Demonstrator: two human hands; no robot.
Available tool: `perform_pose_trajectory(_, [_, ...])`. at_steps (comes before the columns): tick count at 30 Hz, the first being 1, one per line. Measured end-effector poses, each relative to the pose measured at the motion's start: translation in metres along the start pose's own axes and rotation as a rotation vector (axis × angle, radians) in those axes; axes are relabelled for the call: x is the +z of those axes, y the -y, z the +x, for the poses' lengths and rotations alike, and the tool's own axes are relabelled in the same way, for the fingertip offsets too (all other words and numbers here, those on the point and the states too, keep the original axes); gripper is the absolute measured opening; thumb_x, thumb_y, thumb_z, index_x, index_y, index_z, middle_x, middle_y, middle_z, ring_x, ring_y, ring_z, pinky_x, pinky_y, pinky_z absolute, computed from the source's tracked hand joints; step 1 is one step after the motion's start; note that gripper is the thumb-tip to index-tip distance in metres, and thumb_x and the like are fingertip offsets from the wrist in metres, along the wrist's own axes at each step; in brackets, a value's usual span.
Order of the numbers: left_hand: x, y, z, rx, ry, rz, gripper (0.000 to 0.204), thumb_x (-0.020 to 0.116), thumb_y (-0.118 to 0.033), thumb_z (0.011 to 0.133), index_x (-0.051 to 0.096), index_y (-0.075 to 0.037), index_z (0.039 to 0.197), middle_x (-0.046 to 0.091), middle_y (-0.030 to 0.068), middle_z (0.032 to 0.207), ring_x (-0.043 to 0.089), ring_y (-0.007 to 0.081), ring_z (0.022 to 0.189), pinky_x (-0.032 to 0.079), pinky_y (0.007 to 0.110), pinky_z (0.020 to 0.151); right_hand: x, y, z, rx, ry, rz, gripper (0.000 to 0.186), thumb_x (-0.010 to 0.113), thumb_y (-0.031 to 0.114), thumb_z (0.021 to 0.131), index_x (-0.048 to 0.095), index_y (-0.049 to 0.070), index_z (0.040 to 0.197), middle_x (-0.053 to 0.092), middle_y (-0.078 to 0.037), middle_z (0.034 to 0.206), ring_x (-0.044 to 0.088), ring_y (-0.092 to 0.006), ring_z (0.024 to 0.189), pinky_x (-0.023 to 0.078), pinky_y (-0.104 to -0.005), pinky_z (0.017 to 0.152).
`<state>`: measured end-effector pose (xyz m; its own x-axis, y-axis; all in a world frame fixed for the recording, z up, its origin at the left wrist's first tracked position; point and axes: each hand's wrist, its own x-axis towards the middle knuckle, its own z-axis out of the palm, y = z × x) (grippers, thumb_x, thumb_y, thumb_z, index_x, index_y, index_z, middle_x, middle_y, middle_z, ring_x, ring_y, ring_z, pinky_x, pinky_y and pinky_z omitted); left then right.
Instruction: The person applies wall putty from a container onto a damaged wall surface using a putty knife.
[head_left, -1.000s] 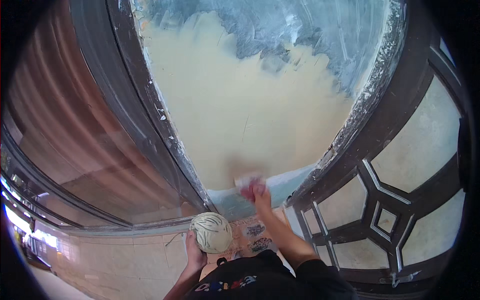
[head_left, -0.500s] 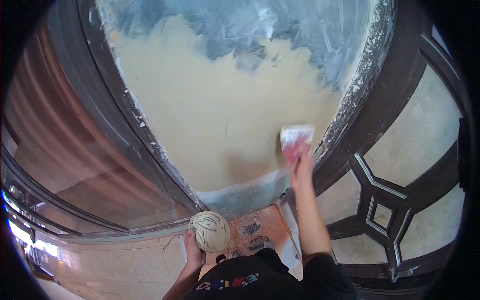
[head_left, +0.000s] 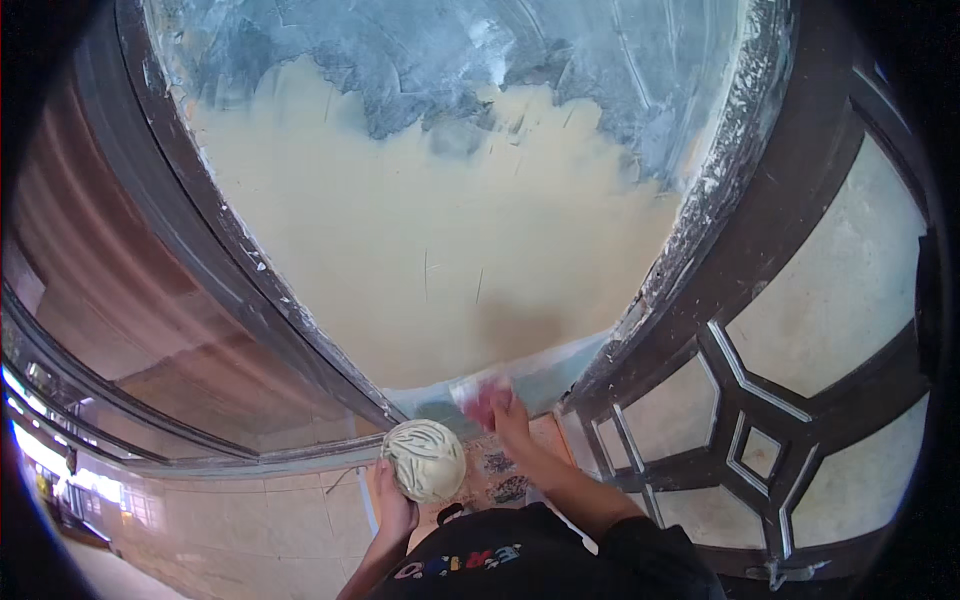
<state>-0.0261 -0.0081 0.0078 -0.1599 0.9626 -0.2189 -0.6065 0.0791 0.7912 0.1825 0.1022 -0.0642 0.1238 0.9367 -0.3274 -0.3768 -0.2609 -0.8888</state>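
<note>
1. Now, head view: left hand (head_left: pixel 397 507) cups a bowl (head_left: pixel 440 498) of cream paste (head_left: pixel 424 456)
2. Right hand (head_left: pixel 509 415) grips a scraper (head_left: pixel 483 397) near the bowl, before the wall's (head_left: pixel 560 50) bottom
3. Coat (head_left: pixel 400 240) covers the wall's middle; its blue-grey top and bottom strip (head_left: pixel 545 375) look unfinished

Brown sheet (head_left: pixel 480 478) on tiled floor (head_left: pixel 240 520)
</note>
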Motion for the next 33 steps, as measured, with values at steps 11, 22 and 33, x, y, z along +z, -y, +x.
perform_pose_trajectory(11, [-0.034, -0.003, -0.008, 0.071, -0.064, -0.051, 0.047, 0.034, -0.032, 0.104, 0.04, 0.0, 0.137, 0.051, 0.0165, 0.134, 0.052, 0.0278, 0.124, 0.042, 0.041, 0.105, 0.023, 0.082, 0.008, -0.167, 0.358, -0.221, 0.029, 0.059, 0.02, 0.095, 0.053, 0.007, 0.12, 0.063, -0.003, 0.09, 0.059, -0.0124, 0.069, 0.049, -0.0276, 0.054])
perform_pose_trajectory(22, [-0.023, -0.034, 0.007, 0.054, 0.005, -0.131, 0.057, 0.031, -0.044, 0.102, 0.04, -0.003, 0.14, 0.049, 0.0137, 0.14, 0.049, 0.0274, 0.128, 0.039, 0.042, 0.108, 0.016, 0.039, -0.018, 0.304, 0.994, 0.355, 0.031, 0.054, 0.017, 0.091, 0.053, 0.009, 0.121, 0.058, -0.001, 0.099, 0.059, -0.0112, 0.085, 0.052, -0.0306, 0.076])
perform_pose_trajectory(33, [-0.022, -0.035, 0.032, 0.112, 0.128, 0.015, 0.052, 0.03, -0.039, 0.103, 0.042, -0.003, 0.138, 0.052, 0.0135, 0.135, 0.052, 0.0269, 0.123, 0.042, 0.041, 0.105, 0.036, 0.06, -0.05, 0.378, 0.556, 0.037, 0.026, 0.054, 0.036, 0.099, 0.056, 0.011, 0.091, 0.053, 0.006, 0.071, 0.045, -0.0067, 0.052, 0.038, -0.0216, 0.046])
